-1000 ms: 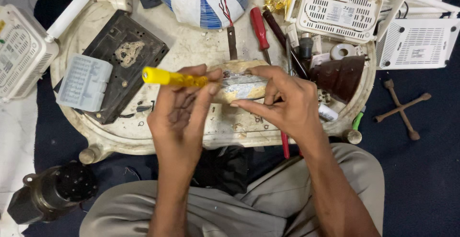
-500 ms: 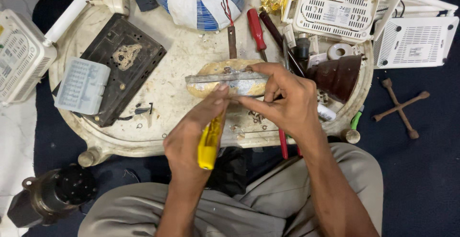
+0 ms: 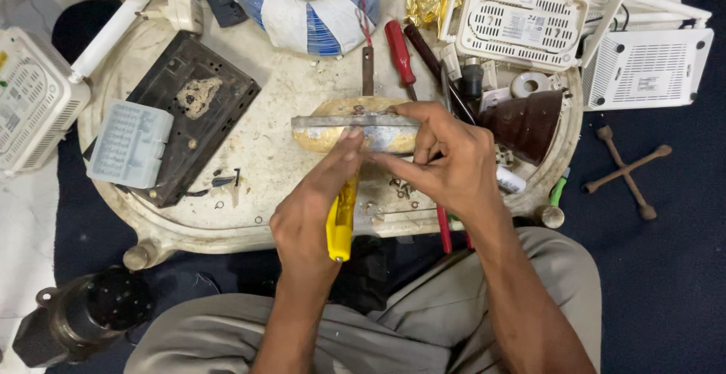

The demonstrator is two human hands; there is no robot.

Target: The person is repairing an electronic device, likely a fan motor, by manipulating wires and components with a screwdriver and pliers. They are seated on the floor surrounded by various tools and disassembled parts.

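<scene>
My left hand (image 3: 311, 206) grips a yellow-handled screwdriver (image 3: 341, 220), handle pointing back toward my lap, its tip hidden by my fingers at a grey metal part (image 3: 355, 123). That part lies across a tan rounded block (image 3: 318, 136) on the upturned white tray-like work surface (image 3: 249, 215). My right hand (image 3: 446, 161) pinches the metal part's right end from above and steadies it. Both hands meet at the middle of the part.
A black plastic case (image 3: 193, 128) and a pale blue ribbed box (image 3: 128, 144) lie at left. Red-handled screwdrivers (image 3: 399, 52), a brown cone-shaped piece (image 3: 529, 121), white routers (image 3: 525, 15) and a tape-wrapped ring (image 3: 306, 15) crowd the back. A dark motor (image 3: 83, 317) and a cross wrench (image 3: 626, 170) rest on the floor.
My left hand has swung the yellow screwdriver from lying sideways above the part to pointing its handle down toward me, tip at the part. The right hand keeps its hold.
</scene>
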